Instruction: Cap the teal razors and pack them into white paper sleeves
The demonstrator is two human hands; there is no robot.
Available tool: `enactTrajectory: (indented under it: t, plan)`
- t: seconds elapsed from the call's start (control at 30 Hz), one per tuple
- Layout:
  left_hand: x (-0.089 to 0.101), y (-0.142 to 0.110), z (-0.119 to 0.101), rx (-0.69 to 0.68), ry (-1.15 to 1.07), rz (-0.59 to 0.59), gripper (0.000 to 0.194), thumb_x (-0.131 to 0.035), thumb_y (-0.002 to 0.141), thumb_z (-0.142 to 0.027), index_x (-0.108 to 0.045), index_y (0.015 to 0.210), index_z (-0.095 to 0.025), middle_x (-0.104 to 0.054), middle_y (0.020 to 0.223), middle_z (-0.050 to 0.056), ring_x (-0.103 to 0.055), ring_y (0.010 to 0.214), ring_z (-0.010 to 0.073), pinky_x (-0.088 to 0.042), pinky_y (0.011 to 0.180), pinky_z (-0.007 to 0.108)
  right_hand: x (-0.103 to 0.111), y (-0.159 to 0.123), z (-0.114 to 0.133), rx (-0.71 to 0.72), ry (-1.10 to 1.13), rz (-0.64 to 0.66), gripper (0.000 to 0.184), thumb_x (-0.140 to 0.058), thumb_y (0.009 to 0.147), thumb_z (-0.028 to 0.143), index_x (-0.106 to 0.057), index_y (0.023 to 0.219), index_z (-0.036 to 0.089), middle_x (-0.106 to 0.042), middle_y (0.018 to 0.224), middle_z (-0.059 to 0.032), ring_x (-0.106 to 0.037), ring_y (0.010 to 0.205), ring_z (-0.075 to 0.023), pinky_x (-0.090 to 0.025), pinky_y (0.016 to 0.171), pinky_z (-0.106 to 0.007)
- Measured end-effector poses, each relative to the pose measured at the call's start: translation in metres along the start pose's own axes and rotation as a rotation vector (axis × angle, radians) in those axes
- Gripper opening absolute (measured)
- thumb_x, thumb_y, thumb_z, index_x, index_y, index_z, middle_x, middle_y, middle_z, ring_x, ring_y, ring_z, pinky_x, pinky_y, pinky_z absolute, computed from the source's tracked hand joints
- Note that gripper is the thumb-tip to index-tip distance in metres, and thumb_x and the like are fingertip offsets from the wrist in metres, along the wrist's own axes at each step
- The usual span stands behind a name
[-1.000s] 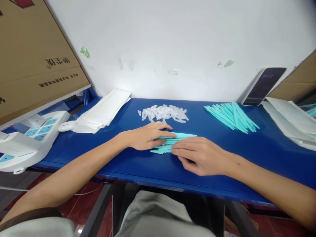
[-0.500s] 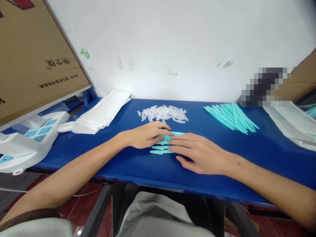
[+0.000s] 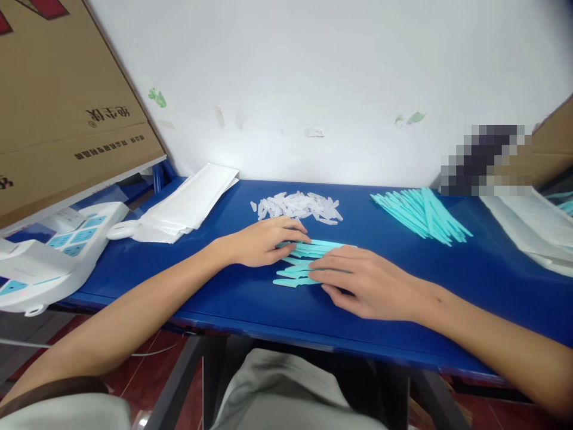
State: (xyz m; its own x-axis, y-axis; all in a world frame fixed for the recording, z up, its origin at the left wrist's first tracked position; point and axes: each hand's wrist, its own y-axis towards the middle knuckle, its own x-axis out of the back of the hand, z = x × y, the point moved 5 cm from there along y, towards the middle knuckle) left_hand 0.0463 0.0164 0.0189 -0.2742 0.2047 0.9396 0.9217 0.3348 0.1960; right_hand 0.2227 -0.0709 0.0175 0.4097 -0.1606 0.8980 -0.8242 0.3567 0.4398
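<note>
Several slim turquoise eyebrow razors [image 3: 290, 275] lie side by side on the table before me, their notched ends to the left. My left hand [image 3: 268, 240] rests at the far razors' left ends, fingers stretched forward and thumb apart, touching them. Over the right part of the row lies my right hand [image 3: 358, 278], its fingers extended across the near razors and hiding their other ends. Behind my left hand is a loose heap of small translucent white caps [image 3: 298, 206]. Farther right sits a pile of more turquoise razors [image 3: 421, 215].
White paper-like sleeves [image 3: 188, 206] lie at the left, beside a white device with blue panels [image 3: 85, 239]. A large carton [image 3: 67, 107] leans over the far left. More white sheets [image 3: 532, 230] are at the right edge of the blue table [image 3: 250, 298].
My right hand has shifted slightly right and toward me, showing more of the far razors. The near razors lie a little closer to me. My left hand has barely moved.
</note>
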Motion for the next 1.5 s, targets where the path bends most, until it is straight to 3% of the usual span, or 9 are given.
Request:
enactTrajectory:
  t: [0.2, 0.53, 0.73, 0.93, 1.13, 1.23, 1.33, 1.5]
  plan:
    - [0.009, -0.001, 0.001, 0.013, 0.078, -0.043, 0.031, -0.047, 0.106, -0.024, -0.069, 0.127, -0.017, -0.067, 0.134, 0.014, -0.063, 0.121, 0.0290, -0.049, 0.105, 0.045, -0.001, -0.003, -0.010, -0.076, -0.011, -0.012, 0.026, -0.055, 0.101, 0.016, -0.075, 0.118, 0.015, -0.079, 0.108, -0.0119, -0.075, 0.094, -0.0244, -0.061, 0.085, -0.042]
    - [0.001, -0.003, 0.004, 0.048, 0.033, 0.048, 0.037, -0.060, 0.105, -0.037, -0.065, 0.137, -0.021, -0.061, 0.142, 0.015, -0.059, 0.129, 0.0303, -0.046, 0.110, 0.043, 0.004, -0.007, -0.021, -0.123, 0.089, 0.085, 0.025, -0.056, 0.101, 0.012, -0.076, 0.117, 0.017, -0.079, 0.104, -0.0102, -0.074, 0.090, -0.0211, -0.060, 0.076, -0.033]
    - [0.002, -0.003, 0.004, 0.051, 0.023, 0.042, 0.035, -0.053, 0.108, -0.036, -0.064, 0.138, -0.021, -0.062, 0.141, 0.014, -0.059, 0.128, 0.0283, -0.045, 0.109, 0.041, 0.002, -0.006, -0.021, -0.112, -0.008, 0.087, 0.033, -0.051, 0.098, 0.005, -0.074, 0.120, 0.015, -0.079, 0.102, -0.0109, -0.072, 0.087, -0.0219, -0.059, 0.074, -0.033]
    - [0.000, -0.003, 0.006, 0.052, 0.022, 0.045, 0.034, -0.046, 0.111, -0.033, -0.067, 0.133, -0.019, -0.063, 0.140, 0.014, -0.059, 0.129, 0.0284, -0.045, 0.111, 0.042, -0.003, -0.005, -0.019, -0.081, -0.103, 0.068, 0.029, -0.050, 0.101, 0.010, -0.075, 0.114, 0.016, -0.077, 0.110, -0.0122, -0.069, 0.091, -0.0239, -0.058, 0.082, -0.040]
    - [0.002, -0.001, 0.005, 0.025, 0.031, -0.004, 0.033, -0.046, 0.110, -0.032, -0.066, 0.133, -0.018, -0.065, 0.136, 0.015, -0.062, 0.123, 0.0277, -0.047, 0.106, 0.041, -0.002, -0.005, -0.017, -0.076, -0.191, 0.040, 0.026, -0.053, 0.098, 0.007, -0.072, 0.112, 0.016, -0.076, 0.109, -0.0124, -0.066, 0.093, -0.0247, -0.047, 0.078, -0.040]
    - [0.009, -0.001, 0.001, 0.027, 0.038, -0.059, 0.030, -0.047, 0.109, -0.032, -0.070, 0.121, -0.017, -0.070, 0.122, 0.014, -0.065, 0.111, 0.0253, -0.050, 0.098, 0.038, 0.004, -0.004, -0.017, -0.138, -0.151, -0.019, 0.019, -0.050, 0.100, 0.009, -0.068, 0.103, 0.017, -0.076, 0.097, -0.0087, -0.066, 0.083, -0.0212, -0.044, 0.083, -0.042]
    - [0.016, -0.001, -0.002, 0.043, 0.066, -0.098, 0.027, -0.052, 0.104, -0.032, -0.073, 0.098, -0.017, -0.070, 0.097, 0.010, -0.065, 0.090, 0.0212, -0.050, 0.082, 0.034, 0.008, -0.004, -0.018, -0.186, -0.071, -0.039, 0.015, -0.053, 0.098, 0.013, -0.065, 0.105, 0.017, -0.073, 0.085, -0.0049, -0.063, 0.071, -0.0187, -0.048, 0.083, -0.041]
    - [0.017, -0.003, 0.001, 0.044, 0.108, -0.063, 0.029, -0.062, 0.098, -0.033, -0.063, 0.074, -0.018, -0.063, 0.075, 0.003, -0.056, 0.072, 0.0167, -0.043, 0.071, 0.031, 0.006, -0.005, -0.013, -0.105, 0.015, 0.033, 0.018, -0.054, 0.098, 0.015, -0.071, 0.101, 0.018, -0.076, 0.091, -0.0086, -0.069, 0.079, -0.0211, -0.055, 0.072, -0.035]
